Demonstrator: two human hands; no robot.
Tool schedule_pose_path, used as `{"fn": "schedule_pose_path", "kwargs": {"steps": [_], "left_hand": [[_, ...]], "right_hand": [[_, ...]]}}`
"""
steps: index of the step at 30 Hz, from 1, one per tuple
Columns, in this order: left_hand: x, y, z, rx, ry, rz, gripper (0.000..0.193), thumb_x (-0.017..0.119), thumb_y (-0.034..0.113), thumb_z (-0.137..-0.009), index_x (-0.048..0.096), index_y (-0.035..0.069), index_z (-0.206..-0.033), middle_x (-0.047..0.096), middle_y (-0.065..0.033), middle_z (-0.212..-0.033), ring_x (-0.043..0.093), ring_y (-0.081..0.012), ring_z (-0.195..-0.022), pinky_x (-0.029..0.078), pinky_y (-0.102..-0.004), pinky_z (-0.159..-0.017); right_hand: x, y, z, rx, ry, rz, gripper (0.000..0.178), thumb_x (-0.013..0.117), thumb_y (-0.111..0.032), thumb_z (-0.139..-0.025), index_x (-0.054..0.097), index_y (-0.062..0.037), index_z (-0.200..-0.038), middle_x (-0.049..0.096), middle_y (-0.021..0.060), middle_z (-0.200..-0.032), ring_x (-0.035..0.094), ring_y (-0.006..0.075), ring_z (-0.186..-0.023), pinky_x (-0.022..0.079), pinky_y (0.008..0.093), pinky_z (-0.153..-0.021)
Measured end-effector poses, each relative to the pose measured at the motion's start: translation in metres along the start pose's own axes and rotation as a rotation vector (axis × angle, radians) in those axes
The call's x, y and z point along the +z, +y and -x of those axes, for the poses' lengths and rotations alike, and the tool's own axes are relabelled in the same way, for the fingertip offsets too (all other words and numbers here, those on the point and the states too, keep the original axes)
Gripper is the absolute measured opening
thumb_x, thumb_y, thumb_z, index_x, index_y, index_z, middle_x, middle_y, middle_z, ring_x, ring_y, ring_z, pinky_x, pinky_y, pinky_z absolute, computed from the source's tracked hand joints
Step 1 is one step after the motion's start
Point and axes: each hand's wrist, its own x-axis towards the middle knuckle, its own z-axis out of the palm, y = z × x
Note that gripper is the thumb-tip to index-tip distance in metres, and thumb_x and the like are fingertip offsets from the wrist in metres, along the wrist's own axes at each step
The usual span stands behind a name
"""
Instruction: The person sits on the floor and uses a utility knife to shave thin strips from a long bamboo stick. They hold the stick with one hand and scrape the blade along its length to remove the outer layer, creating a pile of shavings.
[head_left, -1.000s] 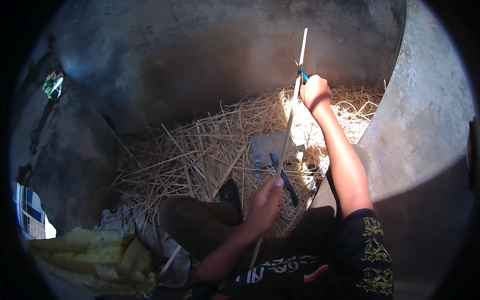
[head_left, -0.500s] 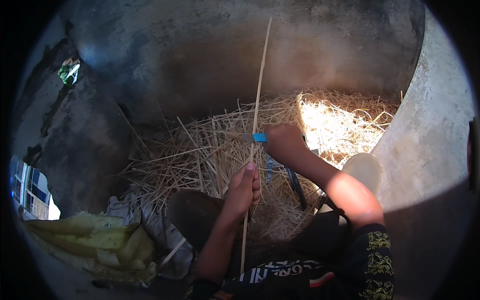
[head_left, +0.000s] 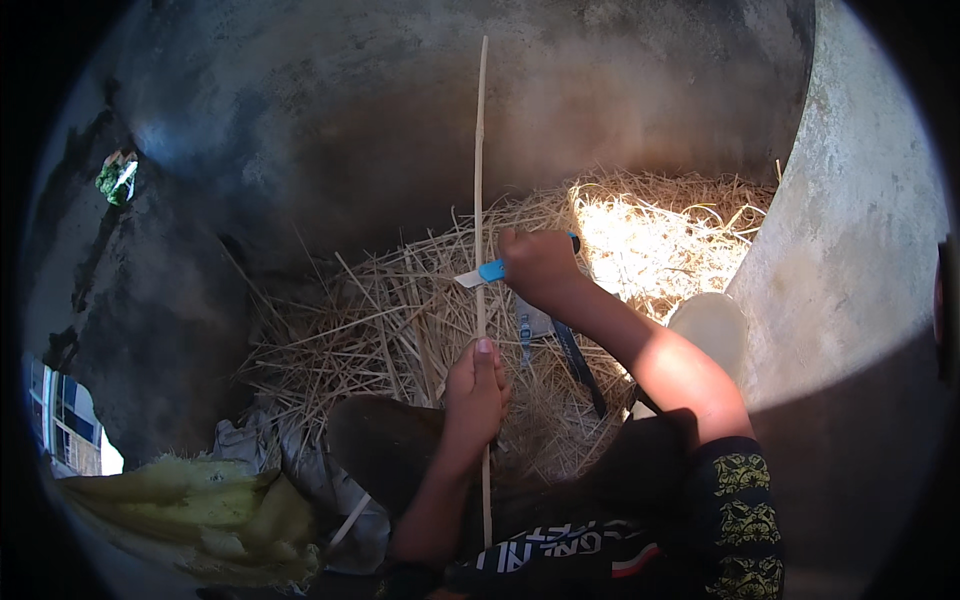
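A long, thin bamboo strip stands nearly upright in the middle of the view, its lower end near my lap. My left hand is closed round its lower part, thumb lying along it. Higher up, my right hand is wrapped round a blue utility knife, gripped in a fist. The knife's short, pale blade crosses the strip a little above my left thumb. Whether the edge bites into the strip is too small to tell.
Dry shavings and slivers cover the ground, brightly sunlit at the right. A dark strap lies beside a greyish flat piece. A torn yellow-green sheet lies at lower left. Rough concrete walls curve around.
The strip has tilted to more upright, its top swinging left. My right hand and the knife have shifted left and slightly farther from my left hand. The whole view has also shifted a little.
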Motion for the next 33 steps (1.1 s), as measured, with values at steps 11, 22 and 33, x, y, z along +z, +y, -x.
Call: {"fn": "schedule_pose_path", "kwargs": {"steps": [11,22,33], "left_hand": [[0.019,-0.034,0.006,0.067,-0.16,-0.054,0.033,0.037,0.037,-0.107,0.044,0.011,-0.088,0.034,0.0064,-0.064,0.029,-0.0022,-0.05,0.025,-0.0209,-0.043],[0.009,-0.028,0.001,0.258,0.069,-0.377,0.037,0.037,0.035,-0.107,0.046,0.007,-0.084,0.038,0.0024,-0.059,0.036,-0.0063,-0.05,0.032,-0.025,-0.047],[0.026,-0.015,0.013,0.365,0.132,-0.603,0.037,0.037,0.029,-0.107,0.049,0.004,-0.082,0.042,-0.0019,-0.062,0.041,-0.0097,-0.056,0.037,-0.0288,-0.055]], "right_hand": [[-0.059,0.066,-0.024,0.468,-0.09,0.142,0.014,0.063,-0.015,-0.079,0.072,-0.0054,-0.078,0.07,0.0195,-0.076,0.071,0.037,-0.075,0.058,0.0447,-0.069],[-0.044,0.018,-0.007,0.253,-0.36,0.088,0.013,0.06,-0.015,-0.082,0.068,-0.0053,-0.084,0.071,0.0126,-0.074,0.072,0.0294,-0.071,0.057,0.0396,-0.061],[-0.032,0.057,-0.036,0.319,-0.035,0.19,0.015,0.06,-0.013,-0.078,0.07,-0.0091,-0.067,0.069,0.0135,-0.068,0.072,0.0307,-0.067,0.057,0.0399,-0.059]]}}
